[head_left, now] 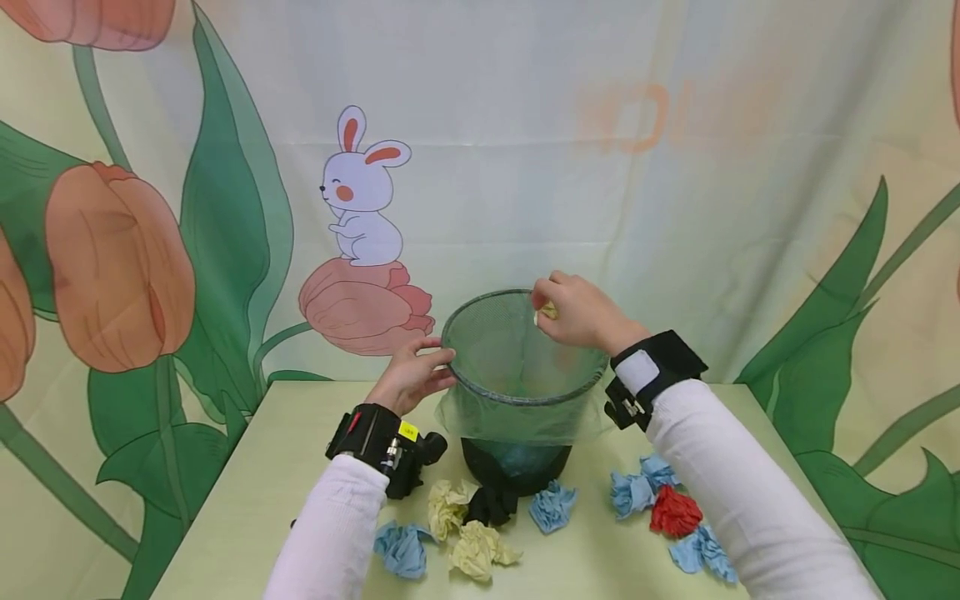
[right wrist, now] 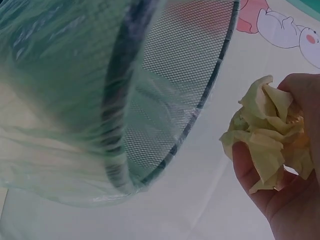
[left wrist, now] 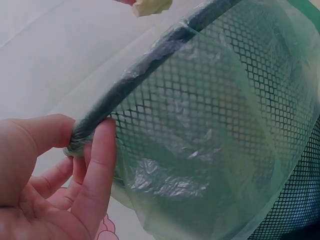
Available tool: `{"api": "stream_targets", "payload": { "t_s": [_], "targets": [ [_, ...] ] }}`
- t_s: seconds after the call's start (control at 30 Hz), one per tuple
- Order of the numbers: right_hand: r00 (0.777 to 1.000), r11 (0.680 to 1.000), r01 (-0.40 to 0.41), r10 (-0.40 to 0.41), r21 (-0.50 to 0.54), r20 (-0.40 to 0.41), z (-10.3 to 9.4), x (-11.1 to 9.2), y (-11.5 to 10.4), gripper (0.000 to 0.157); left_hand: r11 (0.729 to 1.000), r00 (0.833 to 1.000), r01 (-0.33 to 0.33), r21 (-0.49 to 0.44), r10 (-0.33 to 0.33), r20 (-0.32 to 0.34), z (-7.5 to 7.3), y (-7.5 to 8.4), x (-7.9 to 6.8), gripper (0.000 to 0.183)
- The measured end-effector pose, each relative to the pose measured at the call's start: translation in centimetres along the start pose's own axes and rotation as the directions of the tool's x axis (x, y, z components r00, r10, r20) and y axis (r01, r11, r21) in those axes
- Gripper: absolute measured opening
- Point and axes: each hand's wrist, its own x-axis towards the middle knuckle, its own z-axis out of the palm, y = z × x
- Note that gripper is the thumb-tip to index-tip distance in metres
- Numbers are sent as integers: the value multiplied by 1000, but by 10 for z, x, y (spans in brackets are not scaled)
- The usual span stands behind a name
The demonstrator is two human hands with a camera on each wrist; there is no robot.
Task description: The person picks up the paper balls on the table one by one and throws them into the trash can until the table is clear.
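Yellow paper ball (right wrist: 267,132) is pinched in the grip of the right hand (head_left: 576,312), near one o'clock on the rim (head_left: 525,402) of a mesh bin (head_left: 517,467); the left hand (head_left: 415,375) pinches that rim at nine. Loosening there could drop the ball outside; a tug might tip the bin or dislodge its green liner (head_left: 525,422). Crumpled papers (head_left: 553,507) lie from the bin's four to eight o'clock on the pale table (head_left: 262,475), before a printed backdrop (head_left: 510,167).

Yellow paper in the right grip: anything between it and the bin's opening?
Nothing visible blocks the yellow paper: the green liner folds over the rim, leaving the bin open on top. The left grip holds the rim's left side.
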Motion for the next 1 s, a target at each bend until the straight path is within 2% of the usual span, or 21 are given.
{"api": "stream_targets", "payload": {
  "t_s": [0.47,0.7,1.0],
  "targets": [
    [998,999,-42,42,7,52,4,-7,5,18,1000,1000,3,4,-3,-7,1,0,0,48],
    [999,1000,-31,31,4,37,6,-10,7,23,1000,1000,3,5,-3,-8,1,0,-2,49],
    [996,996,-60,63,-63,59,6,-13,8,34,1000,1000,1,-2,-1,21,0,-1,0,51]
  ]
}}
